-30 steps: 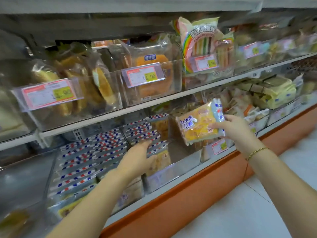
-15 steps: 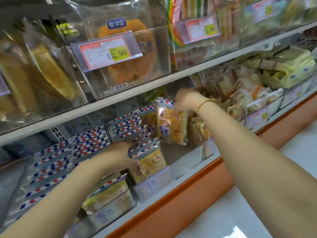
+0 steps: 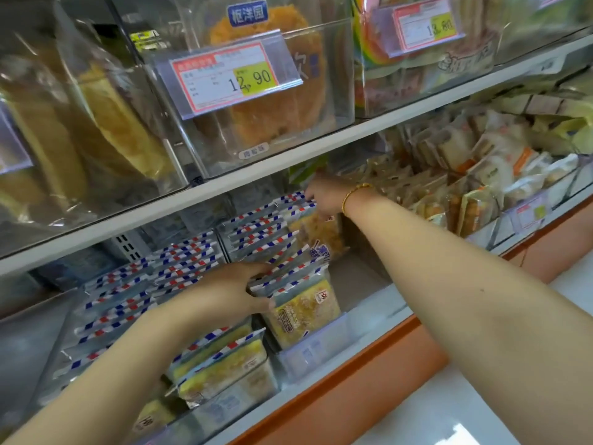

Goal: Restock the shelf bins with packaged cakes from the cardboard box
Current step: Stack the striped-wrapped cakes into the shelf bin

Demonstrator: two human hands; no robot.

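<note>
Packaged yellow cakes with red, white and blue striped top seams stand in rows in clear bins on the lower shelf. My right hand, with a gold bracelet on the wrist, reaches deep under the upper shelf and pinches the striped top edge of the rearmost cake packet at the back of the middle bin. My left hand grips the tops of the front cake packets in the same bin, holding them forward. The cardboard box is out of view.
A full bin of the same striped packets sits to the left. Other wrapped pastries fill bins to the right. The upper shelf carries clear bins with large cakes and a 12.90 price tag. Below runs an orange base panel.
My right hand has pushed the cake packet further back and down into the middle bin. My left hand has kept its hold on the front packets. The camera has moved closer to the shelf.
</note>
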